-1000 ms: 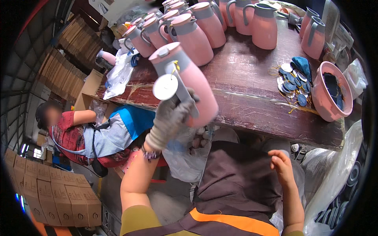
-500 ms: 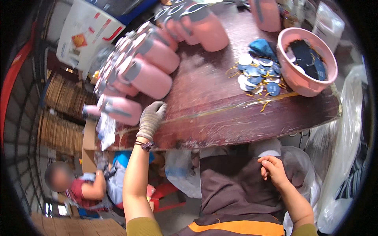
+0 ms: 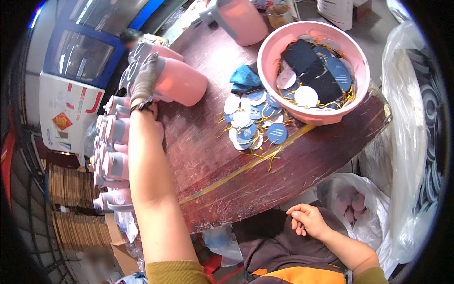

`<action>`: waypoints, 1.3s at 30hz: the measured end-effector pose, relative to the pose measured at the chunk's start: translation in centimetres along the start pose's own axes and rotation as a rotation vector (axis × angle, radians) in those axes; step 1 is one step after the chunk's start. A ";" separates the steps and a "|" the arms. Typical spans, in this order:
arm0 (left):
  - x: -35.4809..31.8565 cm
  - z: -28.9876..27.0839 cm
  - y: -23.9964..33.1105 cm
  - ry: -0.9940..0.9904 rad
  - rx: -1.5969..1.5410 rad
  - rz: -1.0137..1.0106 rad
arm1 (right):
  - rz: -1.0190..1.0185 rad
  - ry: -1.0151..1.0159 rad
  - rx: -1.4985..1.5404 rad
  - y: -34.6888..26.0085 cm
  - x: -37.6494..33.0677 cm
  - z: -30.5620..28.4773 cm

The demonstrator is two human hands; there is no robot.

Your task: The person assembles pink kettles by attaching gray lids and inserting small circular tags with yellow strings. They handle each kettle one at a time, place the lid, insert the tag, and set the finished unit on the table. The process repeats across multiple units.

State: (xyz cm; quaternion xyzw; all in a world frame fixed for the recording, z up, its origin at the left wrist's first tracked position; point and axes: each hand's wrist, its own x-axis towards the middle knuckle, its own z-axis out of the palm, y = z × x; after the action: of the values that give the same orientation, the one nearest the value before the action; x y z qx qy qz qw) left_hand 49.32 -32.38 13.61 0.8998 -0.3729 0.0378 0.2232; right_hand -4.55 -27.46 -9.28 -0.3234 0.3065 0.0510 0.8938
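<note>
My left hand (image 3: 145,79), in a striped knit glove, reaches to the far left of the table. Its fingers are closed at the grey upper part of a large pink jug (image 3: 182,83), which leans on its side among others; the exact grip is partly hidden. My bare right hand (image 3: 309,221) hovers over my lap by the table's front edge, fingers curled in and nothing visible in them. Several more pink jugs (image 3: 116,165) with grey lids and handles crowd the left edge, partly behind my forearm.
A pink tub (image 3: 314,116) holds round blue and white tags with yellow strings and dark cloth. Beside it lie a pile of such tags (image 3: 248,125) and a blue cloth (image 3: 245,78). Another pink jug (image 3: 239,21) stands at the back. Clear plastic bags (image 3: 373,208) hang at the right.
My left hand has moved from beside the nearest jug to one farther back and closed on it. The view has swung left. My right hand stays over my lap.
</note>
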 end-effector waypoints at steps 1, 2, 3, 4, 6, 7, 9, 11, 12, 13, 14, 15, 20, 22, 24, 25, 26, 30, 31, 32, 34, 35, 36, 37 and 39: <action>-0.7 -0.1 0.5 -0.022 -0.111 -0.129 | -0.016 0.013 0.017 0.1 0.0 0.0; -1.5 -0.7 0.8 -0.028 -0.213 -0.266 | -0.027 0.015 0.026 0.1 0.0 0.0; -2.2 -1.6 0.3 -0.017 -0.320 -0.488 | -0.036 0.014 0.033 0.3 0.0 0.1; -3.4 -3.4 0.2 -0.074 -0.410 -0.693 | -0.045 0.005 0.034 0.5 0.0 0.0; -6.5 -4.3 -1.6 -0.024 -0.482 -0.562 | -0.058 -0.005 0.014 0.4 0.0 0.0; -8.0 -4.8 -2.2 -0.038 -0.547 -0.569 | -0.069 -0.005 0.005 0.3 0.0 -0.1; -12.9 -3.9 2.1 -0.131 -0.493 -0.540 | -0.088 0.023 -0.069 0.0 -0.1 -0.2; -15.0 -4.2 -9.0 -0.069 -0.860 -0.620 | -0.126 -0.052 -0.100 0.7 -0.2 0.0; -16.5 -3.7 -10.6 -0.039 -0.986 -0.614 | -0.094 -0.089 -0.037 0.8 -0.2 -0.1; -17.6 -3.1 -11.3 -0.019 -1.045 -0.611 | -0.167 -0.051 -0.138 1.3 -0.7 -0.5; -18.3 -3.5 -9.9 -0.002 -1.062 -0.598 | -0.218 -0.032 -0.229 0.6 -2.0 -0.4; -19.8 -4.3 -9.6 0.046 -1.088 -0.597 | -0.433 -0.031 -0.396 0.4 -3.2 -1.4; -26.1 -6.9 -4.8 0.193 -1.192 -0.489 | -0.868 0.698 -0.483 -9.8 -16.9 -9.5; -28.9 -9.3 -1.9 0.249 -1.172 -0.409 | -0.902 1.017 -0.629 -13.7 -21.2 -16.2; -30.9 -8.6 -3.0 0.247 -1.130 -0.323 | -0.768 1.468 -1.151 -16.5 -24.9 -21.1; -32.4 -8.9 -1.7 0.218 -1.091 -0.276 | -0.596 1.583 -1.299 -17.0 -26.4 -25.7; -33.7 -8.5 -0.9 0.155 -1.146 -0.261 | -0.469 1.725 -1.377 -16.9 -27.8 -30.1; -39.2 -6.0 -5.2 -0.086 -1.158 -0.143 | 0.108 2.015 -1.498 -14.2 -33.7 -39.5; -42.2 -5.2 0.6 -0.040 -1.075 -0.205 | 0.139 2.085 -1.578 -14.2 -33.8 -39.6; -42.6 -5.0 0.4 -0.170 -1.294 -0.294 | 0.035 2.073 -1.700 -13.0 -34.8 -41.3; -44.2 -3.9 0.2 -0.302 -1.544 -0.379 | -0.198 2.012 -1.955 -11.8 -34.8 -44.2; -45.3 -3.6 0.5 -0.294 -1.569 -0.372 | -0.221 1.969 -1.909 -12.2 -33.6 -43.7; -45.9 -3.1 -0.8 -0.238 -1.494 -0.379 | -0.242 1.925 -1.866 -12.8 -32.9 -43.0; -46.0 -2.0 2.4 -0.232 -1.537 -0.342 | -0.239 1.886 -1.828 -13.0 -33.1 -41.8; -46.2 -0.3 2.6 -0.179 -1.469 -0.389 | -0.392 1.920 -1.869 -13.5 -32.9 -41.0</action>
State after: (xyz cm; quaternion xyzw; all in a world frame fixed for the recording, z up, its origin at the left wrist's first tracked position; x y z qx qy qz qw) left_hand 14.31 -3.62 4.03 0.5693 -0.1539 -0.3331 0.7357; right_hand -48.29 -59.51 -7.54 -0.7506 0.6048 -0.1329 -0.2307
